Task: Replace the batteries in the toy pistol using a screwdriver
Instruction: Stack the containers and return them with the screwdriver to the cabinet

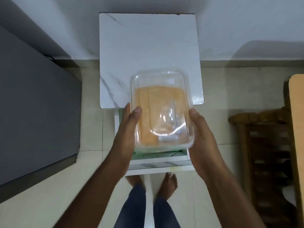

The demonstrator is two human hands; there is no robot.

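White marble-patterned tabletop [148,46] stood against a pale wall, and over its near edge a clear box [162,111] with blurred orange contents was held in the air. Left hand [127,127] gripped the box's left side, thumb on the lid; right hand [201,132] clasped its right side. Neither pistol nor screwdriver could be made out. Bare feet [169,183] stood on pale tiles [57,186], a wooden chair [266,145] at right.

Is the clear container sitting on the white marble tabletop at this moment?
No. The clear container is held in the air between the left hand and right hand, above the tabletop's near edge.
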